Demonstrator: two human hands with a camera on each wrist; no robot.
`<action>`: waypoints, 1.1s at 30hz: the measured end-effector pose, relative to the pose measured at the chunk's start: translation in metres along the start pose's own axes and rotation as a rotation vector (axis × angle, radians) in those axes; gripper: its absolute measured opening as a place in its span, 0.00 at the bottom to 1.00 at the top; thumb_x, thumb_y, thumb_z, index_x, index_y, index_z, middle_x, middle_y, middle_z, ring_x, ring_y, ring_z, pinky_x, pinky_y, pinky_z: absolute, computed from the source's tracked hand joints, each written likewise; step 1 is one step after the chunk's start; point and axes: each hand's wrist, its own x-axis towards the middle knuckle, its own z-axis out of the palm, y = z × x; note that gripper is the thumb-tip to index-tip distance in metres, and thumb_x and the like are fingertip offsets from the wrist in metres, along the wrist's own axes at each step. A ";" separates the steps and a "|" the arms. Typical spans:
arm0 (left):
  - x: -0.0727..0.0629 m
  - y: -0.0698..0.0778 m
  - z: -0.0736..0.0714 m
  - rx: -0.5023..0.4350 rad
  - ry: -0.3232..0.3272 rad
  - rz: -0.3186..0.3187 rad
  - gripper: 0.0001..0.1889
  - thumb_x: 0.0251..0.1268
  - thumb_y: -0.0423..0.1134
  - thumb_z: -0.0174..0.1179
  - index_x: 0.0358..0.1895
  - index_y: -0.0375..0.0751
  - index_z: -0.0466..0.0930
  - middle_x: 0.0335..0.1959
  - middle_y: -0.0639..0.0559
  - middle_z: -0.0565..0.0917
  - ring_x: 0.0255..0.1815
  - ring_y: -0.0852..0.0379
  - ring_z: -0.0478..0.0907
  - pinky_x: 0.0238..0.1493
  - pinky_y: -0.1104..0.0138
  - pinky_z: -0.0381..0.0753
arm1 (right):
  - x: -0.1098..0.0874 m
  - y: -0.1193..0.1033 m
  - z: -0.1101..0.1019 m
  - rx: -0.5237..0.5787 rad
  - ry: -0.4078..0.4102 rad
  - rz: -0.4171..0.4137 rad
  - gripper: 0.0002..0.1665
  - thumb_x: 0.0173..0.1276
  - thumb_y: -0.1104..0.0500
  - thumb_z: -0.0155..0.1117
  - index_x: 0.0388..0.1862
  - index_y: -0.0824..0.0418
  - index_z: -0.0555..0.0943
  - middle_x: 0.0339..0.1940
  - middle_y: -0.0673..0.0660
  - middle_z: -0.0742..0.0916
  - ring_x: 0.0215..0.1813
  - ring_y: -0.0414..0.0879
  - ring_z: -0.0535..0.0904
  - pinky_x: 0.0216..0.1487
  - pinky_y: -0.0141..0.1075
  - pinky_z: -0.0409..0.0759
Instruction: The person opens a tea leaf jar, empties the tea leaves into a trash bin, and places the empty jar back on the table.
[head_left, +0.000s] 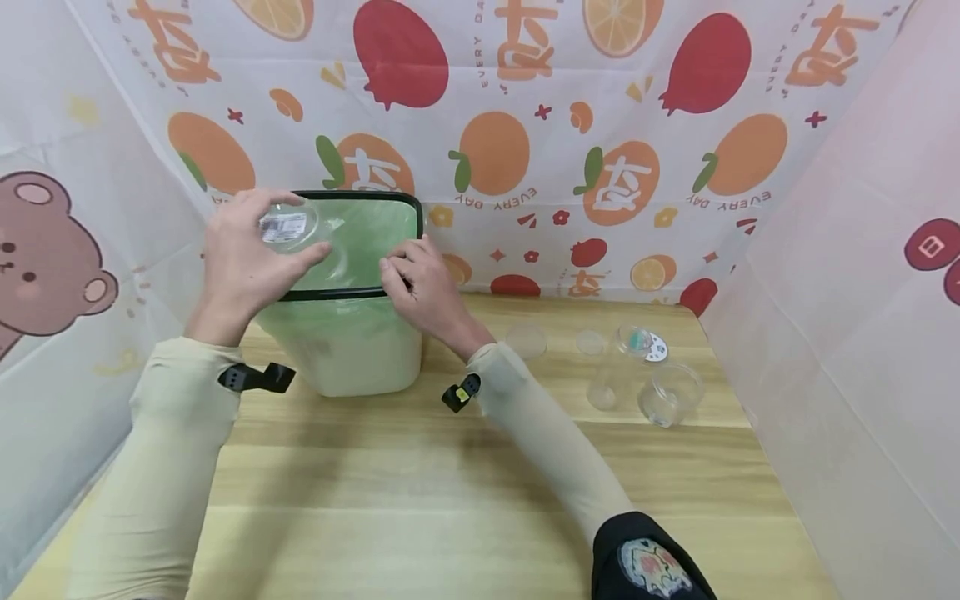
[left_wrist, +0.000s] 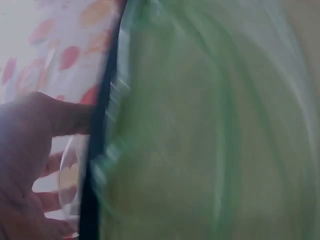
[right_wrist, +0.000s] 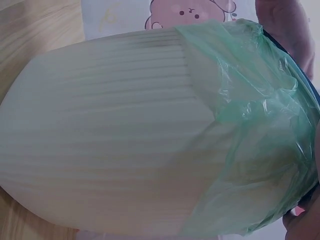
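Observation:
A cream trash bin (head_left: pixel 367 358) stands upright near the back left of the table. Its translucent green bag (head_left: pixel 360 237) lines the inside and folds over the outside below a black rim (head_left: pixel 345 293). Above the bin's left side, my left hand (head_left: pixel 243 258) holds a round clear plastic container (head_left: pixel 288 227) with a white label, thumb on one side and fingers on the other. My right hand (head_left: pixel 427 287) grips the rim at the front right, fingers curled over it. In the right wrist view, the green bag (right_wrist: pixel 245 130) hangs wrinkled down the bin's ribbed wall (right_wrist: pixel 110 130).
To the right on the wooden table (head_left: pixel 450 517) are a tall clear jar (head_left: pixel 609 379), a short clear jar (head_left: pixel 670 396), two flat clear discs including the larger disc (head_left: pixel 527 340), and a small patterned disc (head_left: pixel 656 347). Printed cloth (head_left: pixel 555 108) walls the back and sides.

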 end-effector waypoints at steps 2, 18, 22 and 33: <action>-0.002 0.002 0.000 -0.023 0.014 -0.037 0.29 0.52 0.47 0.78 0.59 0.45 0.82 0.62 0.43 0.82 0.64 0.43 0.76 0.60 0.64 0.71 | 0.000 0.000 0.000 0.000 -0.006 0.008 0.25 0.80 0.56 0.46 0.27 0.57 0.86 0.45 0.54 0.88 0.55 0.47 0.77 0.85 0.47 0.55; -0.001 0.010 0.007 0.101 0.264 0.178 0.33 0.51 0.50 0.77 0.62 0.43 0.80 0.59 0.38 0.84 0.62 0.38 0.77 0.65 0.52 0.62 | 0.002 0.000 -0.003 0.022 -0.021 0.022 0.25 0.80 0.55 0.47 0.27 0.56 0.86 0.45 0.52 0.88 0.55 0.45 0.76 0.70 0.33 0.69; -0.010 0.005 0.006 0.100 0.258 0.162 0.34 0.50 0.52 0.76 0.63 0.48 0.80 0.57 0.30 0.78 0.59 0.33 0.69 0.58 0.48 0.61 | -0.003 -0.002 -0.002 0.037 -0.034 0.026 0.24 0.80 0.55 0.47 0.26 0.56 0.86 0.45 0.52 0.88 0.54 0.44 0.76 0.62 0.32 0.72; -0.016 0.010 -0.007 0.061 0.294 0.169 0.36 0.41 0.50 0.82 0.60 0.53 0.83 0.49 0.72 0.58 0.54 0.71 0.50 0.62 0.56 0.55 | 0.000 -0.006 -0.004 0.083 0.004 0.044 0.19 0.79 0.55 0.49 0.30 0.57 0.83 0.49 0.54 0.88 0.58 0.46 0.77 0.64 0.34 0.73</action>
